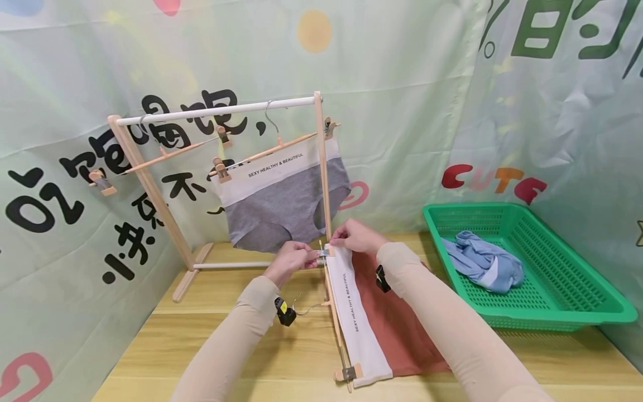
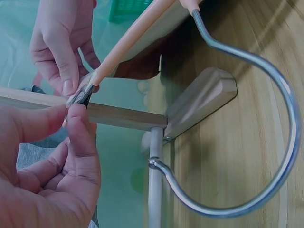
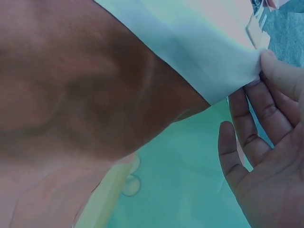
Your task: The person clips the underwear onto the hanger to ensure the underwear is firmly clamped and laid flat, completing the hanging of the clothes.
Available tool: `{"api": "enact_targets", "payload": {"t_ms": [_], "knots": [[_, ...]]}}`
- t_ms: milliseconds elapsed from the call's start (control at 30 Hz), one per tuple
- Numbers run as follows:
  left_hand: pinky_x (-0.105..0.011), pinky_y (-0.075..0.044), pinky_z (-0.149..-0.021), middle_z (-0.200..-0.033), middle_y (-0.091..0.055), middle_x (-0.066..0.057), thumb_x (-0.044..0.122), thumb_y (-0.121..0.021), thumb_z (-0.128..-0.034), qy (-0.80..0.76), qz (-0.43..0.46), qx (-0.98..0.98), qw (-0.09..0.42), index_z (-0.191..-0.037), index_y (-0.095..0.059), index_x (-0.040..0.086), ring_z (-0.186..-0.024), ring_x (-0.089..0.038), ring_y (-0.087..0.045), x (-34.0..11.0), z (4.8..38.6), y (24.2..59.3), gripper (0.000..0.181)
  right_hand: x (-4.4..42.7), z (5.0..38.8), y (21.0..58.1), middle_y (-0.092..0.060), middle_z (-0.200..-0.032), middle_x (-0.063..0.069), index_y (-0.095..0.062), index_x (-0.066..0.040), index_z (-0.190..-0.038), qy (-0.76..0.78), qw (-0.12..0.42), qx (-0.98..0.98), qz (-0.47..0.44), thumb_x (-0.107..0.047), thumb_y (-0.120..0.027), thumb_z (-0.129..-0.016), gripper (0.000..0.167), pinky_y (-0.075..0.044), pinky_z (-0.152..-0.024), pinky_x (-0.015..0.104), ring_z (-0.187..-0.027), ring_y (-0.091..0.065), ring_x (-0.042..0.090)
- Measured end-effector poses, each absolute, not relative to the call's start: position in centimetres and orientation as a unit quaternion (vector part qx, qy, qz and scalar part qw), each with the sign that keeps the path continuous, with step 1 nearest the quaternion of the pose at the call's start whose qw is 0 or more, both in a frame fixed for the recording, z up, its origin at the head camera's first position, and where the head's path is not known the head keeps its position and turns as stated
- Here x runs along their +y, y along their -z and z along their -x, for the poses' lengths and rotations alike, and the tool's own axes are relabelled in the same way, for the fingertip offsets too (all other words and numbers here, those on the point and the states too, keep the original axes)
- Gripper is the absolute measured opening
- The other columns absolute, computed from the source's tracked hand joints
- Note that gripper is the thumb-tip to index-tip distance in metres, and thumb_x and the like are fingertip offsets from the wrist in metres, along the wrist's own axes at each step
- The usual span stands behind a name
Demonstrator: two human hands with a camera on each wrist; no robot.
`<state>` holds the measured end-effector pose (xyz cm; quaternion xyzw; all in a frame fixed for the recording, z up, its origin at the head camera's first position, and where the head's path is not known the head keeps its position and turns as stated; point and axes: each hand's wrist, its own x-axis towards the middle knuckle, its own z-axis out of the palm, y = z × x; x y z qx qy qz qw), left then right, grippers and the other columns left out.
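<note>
The rust-red briefs [image 1: 397,318] lie on the wooden table [image 1: 150,340], white printed waistband [image 1: 351,312] alongside the wooden clip hanger [image 1: 336,330], whose wire hook [image 2: 293,128] points to the person's left. From where I stand, the near clip [image 1: 348,373] appears seated on 1 end of the waistband; the far clip [image 1: 326,253] is at the other. The left hand [image 1: 293,261] pinches the far clip between thumb and fingertip; the right hand [image 1: 361,237] grasps the waistband corner between thumb and fingers. I judge the step in hand to be fastening corner 2 of 2; whether the far clip has closed on the fabric I cannot tell. The next move would call for keeping the corner flat and fully inside the clip, releasing the clip lever, then checking the hold before lifting by the hook. Beyond the hands stands the rack [image 1: 152,190], carrying 1 hanger with grey briefs [image 1: 281,206] and 1 bare hanger [image 1: 171,155]. To the right, the green perforated basket [image 1: 547,321] holds 1 crumpled light-blue garment [image 1: 484,262].
</note>
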<state>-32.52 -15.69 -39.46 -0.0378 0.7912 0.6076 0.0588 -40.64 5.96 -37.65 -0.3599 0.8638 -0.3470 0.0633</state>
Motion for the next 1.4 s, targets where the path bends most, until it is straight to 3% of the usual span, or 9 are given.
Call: {"api": "enact_targets", "payload": {"t_ms": [267,400,567,733,1033,1133,1267,1400], "knots": [[-0.035,-0.065,-0.089,-0.096,-0.072,-0.009,0.015,-0.072,-0.1018,-0.596,0.049,0.798,0.078,-0.112,-0.07,-0.008,-0.081,-0.016,-0.071,-15.7,32.3,40.1,0.024,7.5,40.8,38.0,-0.081,-0.093,0.018,-0.082,0.002,-0.101,0.33,0.046,0.864,0.378,-0.014,-0.07,-0.104,0.02,-0.045,-0.067,0.024,-0.069,-0.058,0.01],[-0.037,-0.066,-0.088,-0.096,-0.072,-0.014,0.015,-0.071,-0.1029,-0.574,0.049,0.815,0.061,-0.111,-0.069,-0.011,-0.08,-0.02,-0.071,-16.0,32.1,40.9,0.027,9.0,40.3,38.3,-0.081,-0.097,0.021,-0.08,0.005,-0.101,0.302,0.063,0.868,0.388,-0.01,-0.069,-0.103,0.018,-0.057,-0.077,0.027,-0.081,-0.072,0.018],[-0.032,-0.065,-0.075,-0.08,-0.071,-0.013,0.015,-0.071,-0.1035,-0.539,0.054,0.839,0.059,-0.107,-0.068,-0.013,-0.067,-0.015,-0.067,-16.8,31.8,42.1,0.029,10.6,39.0,39.1,-0.08,-0.094,0.012,-0.081,-0.002,-0.102,0.203,0.109,0.905,0.357,-0.018,-0.073,-0.101,0.018,-0.059,-0.08,0.031,-0.083,-0.071,0.02],[-0.026,-0.061,-0.063,-0.072,-0.071,-0.011,0.017,-0.071,-0.1038,-0.491,0.057,0.867,0.069,-0.092,-0.071,-0.008,-0.061,-0.014,-0.065,-17.6,31.7,43.5,0.028,11.3,37.8,40.0,-0.078,-0.096,0.0,-0.082,-0.012,-0.101,0.138,0.156,0.935,0.287,-0.027,-0.078,-0.099,0.015,-0.058,-0.084,0.033,-0.085,-0.065,0.013],[-0.032,-0.063,-0.065,-0.077,-0.073,-0.013,0.026,-0.071,-0.1044,-0.422,0.056,0.904,0.042,-0.087,-0.07,-0.001,-0.065,-0.019,-0.069,-17.3,31.3,44.0,0.032,11.5,37.1,40.7,-0.074,-0.086,-0.001,-0.08,-0.01,-0.092,0.098,0.125,0.938,0.307,-0.022,-0.082,-0.096,0.013,-0.049,-0.07,0.026,-0.075,-0.057,0.011],[-0.029,-0.055,-0.059,-0.066,-0.062,-0.004,0.027,-0.071,-0.104,-0.373,0.045,0.927,0.009,-0.074,-0.061,0.009,-0.059,-0.015,-0.059,-17.0,30.7,43.5,0.037,11.4,37.1,40.8,-0.071,-0.083,0.0,-0.077,-0.011,-0.088,0.088,0.124,0.94,0.305,-0.02,-0.083,-0.094,0.013,-0.048,-0.069,0.026,-0.074,-0.056,0.013],[-0.026,-0.035,-0.051,-0.055,-0.042,0.007,0.026,-0.073,-0.1016,-0.323,0.009,0.946,-0.025,-0.061,-0.044,0.019,-0.05,-0.01,-0.038,-16.1,28.8,42.2,0.05,11.4,37.2,41.0,-0.07,-0.085,0.001,-0.074,-0.012,-0.086,0.082,0.125,0.942,0.301,-0.018,-0.085,-0.092,0.014,-0.05,-0.069,0.028,-0.076,-0.058,0.016],[-0.024,-0.032,-0.048,-0.048,-0.039,0.01,0.027,-0.074,-0.1011,-0.309,-0.059,0.949,0.002,-0.055,-0.045,0.02,-0.044,-0.007,-0.033,-14.8,25.7,41.6,0.055,11.3,37.1,41.0,-0.075,-0.095,0.003,-0.077,-0.011,-0.094,0.079,0.122,0.946,0.288,-0.018,-0.086,-0.091,0.011,-0.059,-0.078,0.033,-0.086,-0.067,0.018]]}}
